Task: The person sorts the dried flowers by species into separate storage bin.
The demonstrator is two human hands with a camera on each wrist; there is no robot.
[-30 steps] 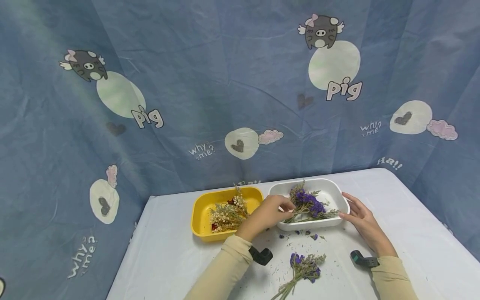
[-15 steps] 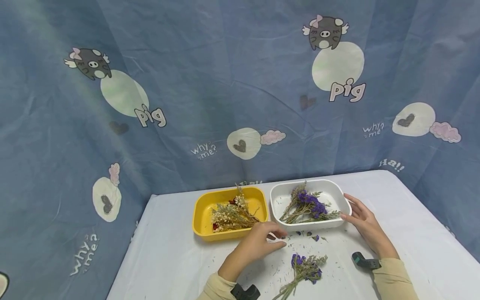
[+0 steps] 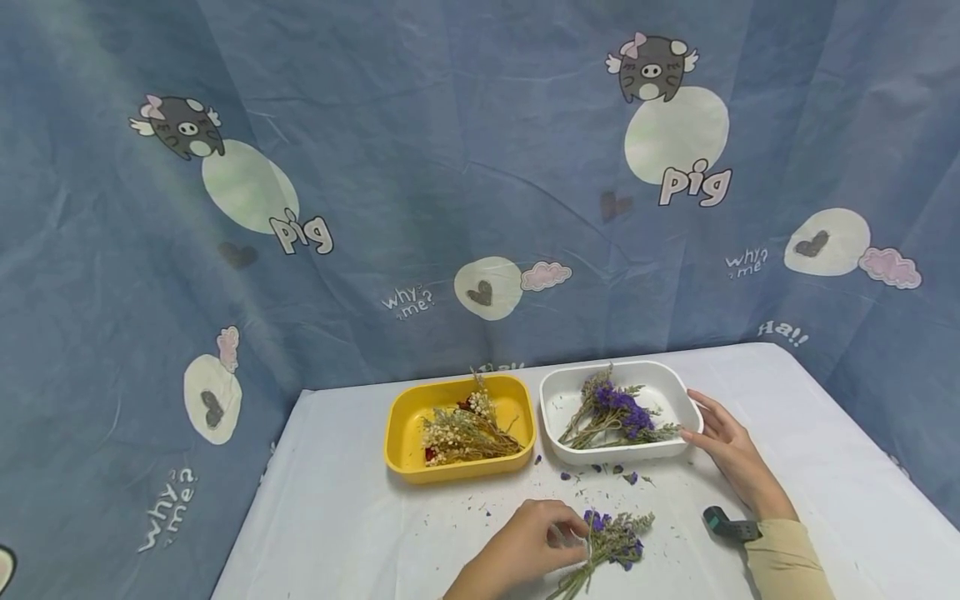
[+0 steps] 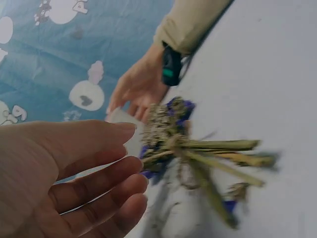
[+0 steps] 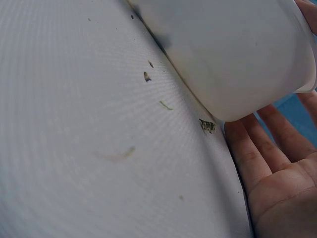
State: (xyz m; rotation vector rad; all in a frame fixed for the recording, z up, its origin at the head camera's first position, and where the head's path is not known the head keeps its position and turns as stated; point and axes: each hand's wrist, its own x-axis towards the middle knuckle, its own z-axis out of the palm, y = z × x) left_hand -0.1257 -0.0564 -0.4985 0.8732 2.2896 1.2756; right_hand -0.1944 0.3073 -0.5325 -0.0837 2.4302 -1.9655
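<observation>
A small tied bunch of dried purple flowers [image 3: 621, 540] lies on the white tabletop near the front. My left hand [image 3: 528, 542] is right beside its stems, thumb and fingers apart and loosely bent. In the left wrist view, the bunch [image 4: 166, 131] shows just past the fingertips of that hand [image 4: 84, 173], stems pointing right. Farther back, my right hand [image 3: 735, 458] holds the right end of a white tray [image 3: 622, 455], thumb at the rim and fingers along the side. More purple dried flowers [image 3: 622, 408] lie inside that tray.
Left of the white tray stands a yellow tray [image 3: 457, 475] holding dried cream and red flowers [image 3: 461, 433]. Loose petals [image 3: 632, 477] and bits of stem are scattered in front of the trays. A blue printed curtain [image 3: 420, 208] hangs behind the table.
My left hand has come out of the white tray, leaving flowers there, and moved forward to the bunch on the table. My right hand has stayed at the tray's end.
</observation>
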